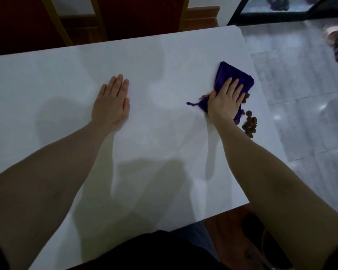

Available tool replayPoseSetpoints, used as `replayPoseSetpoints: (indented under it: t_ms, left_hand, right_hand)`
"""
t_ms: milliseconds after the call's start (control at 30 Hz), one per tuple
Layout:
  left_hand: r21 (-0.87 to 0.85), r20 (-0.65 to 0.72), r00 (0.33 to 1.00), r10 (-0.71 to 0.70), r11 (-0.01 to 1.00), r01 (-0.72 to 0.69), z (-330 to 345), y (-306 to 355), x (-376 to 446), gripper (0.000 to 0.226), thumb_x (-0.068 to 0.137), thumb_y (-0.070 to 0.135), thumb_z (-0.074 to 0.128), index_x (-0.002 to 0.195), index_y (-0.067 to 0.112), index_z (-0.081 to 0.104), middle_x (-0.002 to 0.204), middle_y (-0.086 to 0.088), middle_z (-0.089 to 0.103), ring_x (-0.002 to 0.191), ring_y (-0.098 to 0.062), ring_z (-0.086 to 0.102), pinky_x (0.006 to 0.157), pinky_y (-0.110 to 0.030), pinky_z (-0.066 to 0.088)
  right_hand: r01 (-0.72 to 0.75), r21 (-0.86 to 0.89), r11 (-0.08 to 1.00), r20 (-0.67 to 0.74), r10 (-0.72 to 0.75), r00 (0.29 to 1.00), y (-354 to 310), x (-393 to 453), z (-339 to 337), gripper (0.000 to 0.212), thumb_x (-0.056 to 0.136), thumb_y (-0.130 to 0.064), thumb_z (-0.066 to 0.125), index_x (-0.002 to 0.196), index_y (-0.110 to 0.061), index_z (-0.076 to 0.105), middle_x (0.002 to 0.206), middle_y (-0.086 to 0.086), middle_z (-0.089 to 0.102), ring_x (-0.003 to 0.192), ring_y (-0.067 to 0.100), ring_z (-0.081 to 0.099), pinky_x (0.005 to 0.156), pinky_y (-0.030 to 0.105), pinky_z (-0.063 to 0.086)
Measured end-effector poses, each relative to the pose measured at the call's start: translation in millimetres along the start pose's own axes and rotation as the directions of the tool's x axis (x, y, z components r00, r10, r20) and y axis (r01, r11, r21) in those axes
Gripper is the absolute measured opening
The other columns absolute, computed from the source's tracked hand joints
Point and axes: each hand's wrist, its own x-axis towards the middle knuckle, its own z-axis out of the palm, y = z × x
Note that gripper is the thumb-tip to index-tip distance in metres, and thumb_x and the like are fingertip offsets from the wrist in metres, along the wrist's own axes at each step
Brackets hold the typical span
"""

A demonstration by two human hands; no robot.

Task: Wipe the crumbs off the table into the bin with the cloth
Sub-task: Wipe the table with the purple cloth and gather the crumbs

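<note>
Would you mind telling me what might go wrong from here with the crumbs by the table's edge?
1. The brown crumbs lie near the white table's right edge, and no bin clearly shows below, so they may land on the floor.
2. A few crumbs sit beside the purple cloth under the right hand and might get missed.

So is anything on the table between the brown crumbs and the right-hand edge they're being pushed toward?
Nothing visible. The pile of brown crumbs lies just right of the purple cloth under the flat right hand, and only bare white table separates it from the right edge. No bin clearly shows below that edge.
</note>
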Motion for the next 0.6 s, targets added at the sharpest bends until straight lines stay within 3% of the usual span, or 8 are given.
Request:
replayPoseSetpoints:
  t_ms: [267, 433, 600]
  left_hand:
    - [0.019, 0.021, 1.0, -0.004, 1.0, 0.004, -6, 4, -2, 0.06, 0.102, 0.033, 0.016, 0.157, 0.011, 0.009, 0.166, -0.008, 0.005, 0.153, -0.023, 0.003, 0.125, -0.042, 0.004]
    - [-0.008, 0.003, 1.0, 0.025, 1.0, -0.025, -7, 10, -14, 0.059, 0.102, 0.031, 0.024, 0.156, 0.009, 0.015, 0.165, -0.011, 0.011, 0.153, -0.026, 0.007, 0.124, -0.043, 0.004]
    - [-0.045, -0.013, 0.998, 0.064, 0.997, -0.064, 1, 24, -40, 0.065, 0.097, 0.037, 0.02, 0.155, 0.008, 0.022, 0.164, -0.011, 0.017, 0.152, -0.026, 0.013, 0.124, -0.044, 0.009]
  right_hand:
    - [-0.028, -0.008, 1.0, -0.003, 0.028, 1.0, 35, -32, 2, 0.065, 0.103, -0.035, 0.025, 0.154, -0.003, 0.002, 0.162, 0.017, 0.0, 0.149, 0.034, -0.004, 0.121, 0.048, -0.005]
    - [0.215, -0.001, 0.977, -0.021, -0.215, 0.976, 10, -55, 9, 0.061, 0.103, -0.032, 0.026, 0.155, -0.006, 0.008, 0.162, 0.015, 0.007, 0.149, 0.034, -0.001, 0.121, 0.045, -0.004]
    - [0.465, 0.016, 0.885, -0.002, -0.465, 0.886, -16, -92, 20, 0.06, 0.101, -0.028, 0.032, 0.154, -0.007, 0.015, 0.162, 0.013, 0.013, 0.15, 0.032, 0.004, 0.122, 0.045, -0.001]
